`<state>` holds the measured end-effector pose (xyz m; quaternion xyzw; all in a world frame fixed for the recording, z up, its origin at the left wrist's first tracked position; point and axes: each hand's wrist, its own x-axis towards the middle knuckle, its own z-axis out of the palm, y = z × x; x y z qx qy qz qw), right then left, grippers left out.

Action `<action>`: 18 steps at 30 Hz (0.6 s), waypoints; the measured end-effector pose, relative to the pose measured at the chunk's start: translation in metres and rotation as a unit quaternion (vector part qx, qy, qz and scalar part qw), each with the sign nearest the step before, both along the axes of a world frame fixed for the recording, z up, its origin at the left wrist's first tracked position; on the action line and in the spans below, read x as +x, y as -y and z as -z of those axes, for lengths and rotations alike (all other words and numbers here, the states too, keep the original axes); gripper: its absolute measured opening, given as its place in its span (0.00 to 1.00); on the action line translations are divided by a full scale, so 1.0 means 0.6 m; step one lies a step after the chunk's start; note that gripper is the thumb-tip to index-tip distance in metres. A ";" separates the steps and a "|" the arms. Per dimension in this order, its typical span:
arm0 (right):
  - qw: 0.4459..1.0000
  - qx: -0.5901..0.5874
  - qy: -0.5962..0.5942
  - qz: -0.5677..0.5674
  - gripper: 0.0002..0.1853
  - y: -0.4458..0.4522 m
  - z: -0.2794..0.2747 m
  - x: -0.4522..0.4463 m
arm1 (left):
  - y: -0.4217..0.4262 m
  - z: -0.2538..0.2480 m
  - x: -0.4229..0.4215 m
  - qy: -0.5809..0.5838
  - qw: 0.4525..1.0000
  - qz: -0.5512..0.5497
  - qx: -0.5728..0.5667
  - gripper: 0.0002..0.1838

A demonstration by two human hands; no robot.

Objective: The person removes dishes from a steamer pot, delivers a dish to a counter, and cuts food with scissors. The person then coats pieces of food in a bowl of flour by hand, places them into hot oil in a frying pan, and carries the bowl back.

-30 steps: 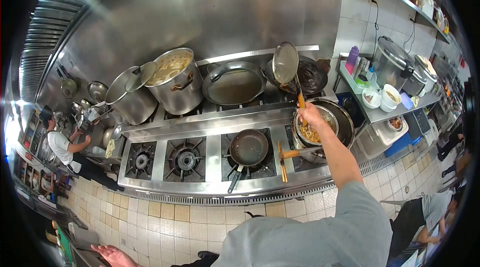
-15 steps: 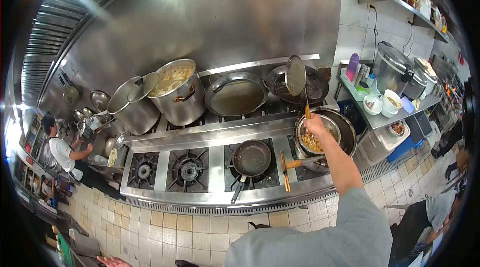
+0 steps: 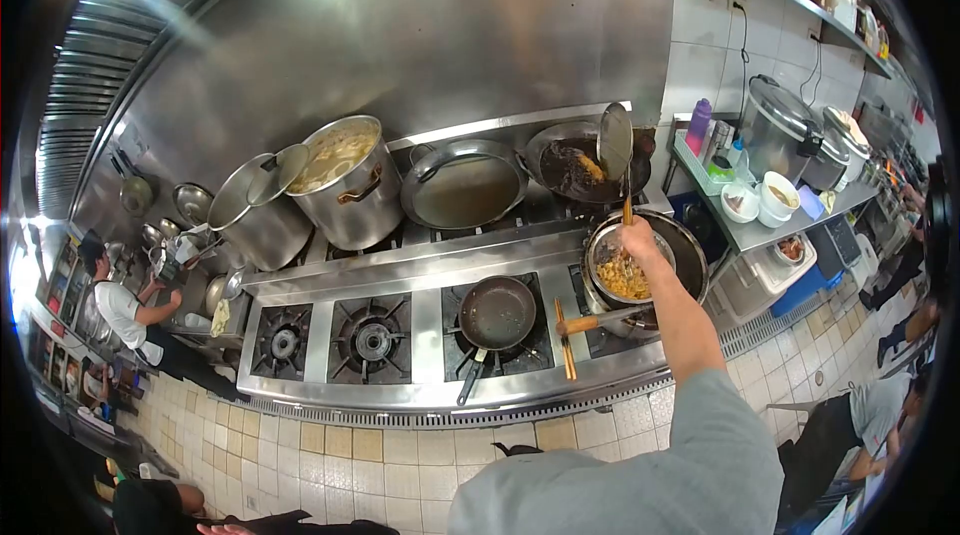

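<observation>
My right hand (image 3: 635,238) is closed around the wooden handle of a mesh skimmer (image 3: 614,138). The skimmer's round head stands tilted on edge above the right side of a back wok (image 3: 545,147). Dark, bubbling oil fills this wok, with golden-brown food (image 3: 590,169) in it. Below my hand, a metal strainer (image 3: 672,253) sits in a large pot (image 3: 702,270) and holds golden fried bits (image 3: 622,278). A wooden handle (image 3: 598,321) sticks out leftward from the pot. My left hand cannot be made out.
Chopsticks (image 3: 566,340) and a frying pan (image 3: 497,313) lie on the front burners. Behind stand a wide pan (image 3: 465,188) and two stockpots (image 3: 350,185). A side table (image 3: 745,240) holds bowls and cookers. Co-workers (image 3: 125,305) stand left and right; someone's leg (image 3: 190,500) shows bottom left.
The skimmer has swung right and turned on edge. Golden-brown food and bubbles now show in the wok's oil. A person's leg and dark clothing have come into view at bottom left.
</observation>
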<state>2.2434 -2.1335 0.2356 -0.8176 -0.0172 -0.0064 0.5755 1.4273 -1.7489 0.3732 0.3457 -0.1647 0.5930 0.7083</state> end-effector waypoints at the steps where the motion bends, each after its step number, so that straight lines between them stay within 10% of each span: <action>1: 1.000 0.001 0.009 -0.003 0.04 0.006 0.008 0.003 | 0.005 -0.004 0.004 -0.003 1.000 -0.001 -0.004 0.42; 18: 0.993 -0.070 0.028 -0.095 0.12 0.022 -0.033 -0.039 | 0.007 -0.005 0.052 -0.013 0.999 0.037 0.003 0.41</action>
